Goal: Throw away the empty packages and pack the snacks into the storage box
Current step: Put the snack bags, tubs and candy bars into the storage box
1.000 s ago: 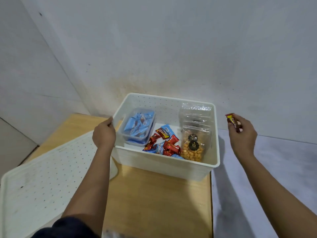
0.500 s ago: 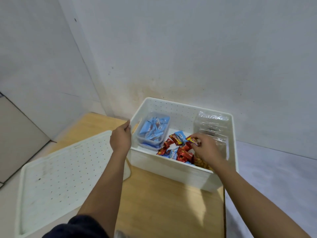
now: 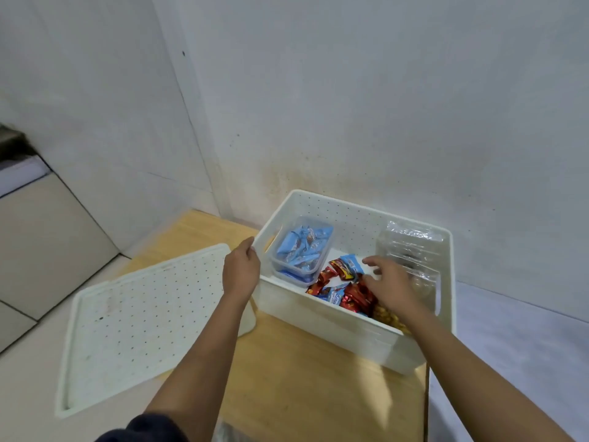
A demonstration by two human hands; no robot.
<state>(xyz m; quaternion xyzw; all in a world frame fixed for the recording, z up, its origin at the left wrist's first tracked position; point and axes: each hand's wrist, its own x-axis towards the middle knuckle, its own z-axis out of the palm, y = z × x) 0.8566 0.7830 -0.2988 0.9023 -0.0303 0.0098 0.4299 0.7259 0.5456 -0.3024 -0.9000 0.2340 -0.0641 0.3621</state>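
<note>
Wooden table (image 3: 302,378) carries the white storage box (image 3: 318,311), its lid (image 3: 143,317) lying to the left. The left hand (image 3: 240,272) grips the box's left rim, fingers curled. The right hand (image 3: 392,283) sits inside, fingers spread over red and blue snack packets (image 3: 345,271).

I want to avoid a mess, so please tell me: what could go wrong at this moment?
The storage box stands at the right edge of the table; a push from the right hand inside might slide it off, though the left hand grips its rim. The lid seems to overhang the table and might fall.
</note>
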